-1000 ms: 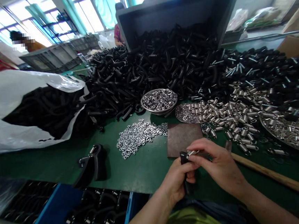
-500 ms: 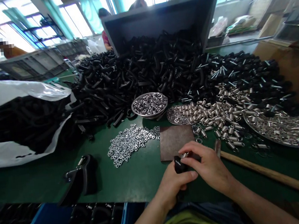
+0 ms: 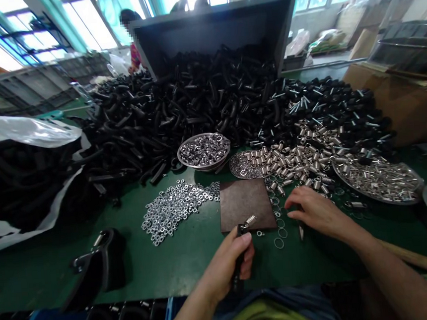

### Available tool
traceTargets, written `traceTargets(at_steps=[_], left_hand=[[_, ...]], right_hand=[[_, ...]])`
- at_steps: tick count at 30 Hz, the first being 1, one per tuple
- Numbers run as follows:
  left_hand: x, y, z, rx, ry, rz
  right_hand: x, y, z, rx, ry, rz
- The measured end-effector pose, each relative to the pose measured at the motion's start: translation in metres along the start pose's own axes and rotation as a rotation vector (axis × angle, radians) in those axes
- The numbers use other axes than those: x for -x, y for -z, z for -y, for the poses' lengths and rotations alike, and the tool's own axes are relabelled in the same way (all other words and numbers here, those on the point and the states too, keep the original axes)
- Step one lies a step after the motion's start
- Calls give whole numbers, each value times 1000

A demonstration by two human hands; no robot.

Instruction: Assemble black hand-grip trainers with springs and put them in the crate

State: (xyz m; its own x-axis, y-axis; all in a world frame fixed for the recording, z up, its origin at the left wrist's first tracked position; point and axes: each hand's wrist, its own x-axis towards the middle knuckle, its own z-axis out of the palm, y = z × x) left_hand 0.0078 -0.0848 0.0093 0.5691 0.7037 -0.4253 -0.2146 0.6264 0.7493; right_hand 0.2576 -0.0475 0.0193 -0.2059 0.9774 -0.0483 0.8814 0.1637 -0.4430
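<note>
My left hand (image 3: 231, 258) is closed around a black part (image 3: 238, 270), and a metal spring (image 3: 250, 221) sticks out of its top over the near edge of a brown metal plate (image 3: 245, 202). To the right, my right hand (image 3: 311, 211) hovers above the table with its fingers apart and nothing visible between them. Thin rings (image 3: 279, 243) lie between my hands. A pile of springs (image 3: 292, 160) spreads just beyond my right hand. The hammer's wooden handle (image 3: 420, 257) runs under my right forearm, and the arm hides part of the hammer.
Small nuts (image 3: 173, 208) lie left of the plate, below a bowl of rings (image 3: 204, 152). Black parts (image 3: 193, 97) spill from a grey bin (image 3: 216, 23). A white bag (image 3: 27, 129) and an assembled black part (image 3: 112, 258) are at left. A tray of pins (image 3: 383, 180) stands right.
My right hand has let go of the spring and moved right, its fingers parting. My left hand has shifted slightly left and down with the black part. The view has turned a little right.
</note>
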Motion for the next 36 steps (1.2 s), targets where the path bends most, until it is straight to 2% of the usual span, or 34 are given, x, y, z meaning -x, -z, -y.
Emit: traceTargets(at_steps=[2, 5, 7, 10, 12, 13, 15, 18, 23, 27, 28, 30, 32, 33, 36], left_hand=[[-2, 3, -4, -32, -37, -62], [-6, 3, -11, -91, -109, -131], [-9, 2, -13, -93, -132, -178], [-14, -2, -11, -43, -100, -228], [-18, -6, -10, 27, -59, -214], [-20, -8, -9, 64, -36, -194], [-22, -14, -9, 111, -2, -154], [-21, -21, -9, 109, 19, -149], [-17, -23, -6, -68, -46, -226], [-14, -16, -3, -278, -111, -259], [-13, -13, -3, -292, -103, -234], [-9, -7, -5, -252, -32, -154], [-6, 1, -8, -161, 92, -93], [-5, 5, -9, -107, 145, -87], [-6, 15, -13, 40, 172, -168]], right_hand=[[-3, -5, -9, 150, 4, 38], [-4, -12, -6, 184, 2, 20], [-2, -12, 3, 60, -10, -32], [3, -8, 27, -378, -30, -31], [8, -7, 48, -652, -24, -4], [9, -8, 59, -719, -12, -2], [11, -14, 78, -707, 18, -27], [7, -23, 95, -557, 27, -59], [3, -28, 95, -512, 13, -70], [7, -34, 91, -737, 23, -10], [7, -35, 89, -817, 14, 29], [2, -35, 84, -934, -10, 189], [-11, -30, 76, -885, -9, 307], [-22, -26, 70, -763, 9, 294], [-66, -11, 49, -254, 60, 34]])
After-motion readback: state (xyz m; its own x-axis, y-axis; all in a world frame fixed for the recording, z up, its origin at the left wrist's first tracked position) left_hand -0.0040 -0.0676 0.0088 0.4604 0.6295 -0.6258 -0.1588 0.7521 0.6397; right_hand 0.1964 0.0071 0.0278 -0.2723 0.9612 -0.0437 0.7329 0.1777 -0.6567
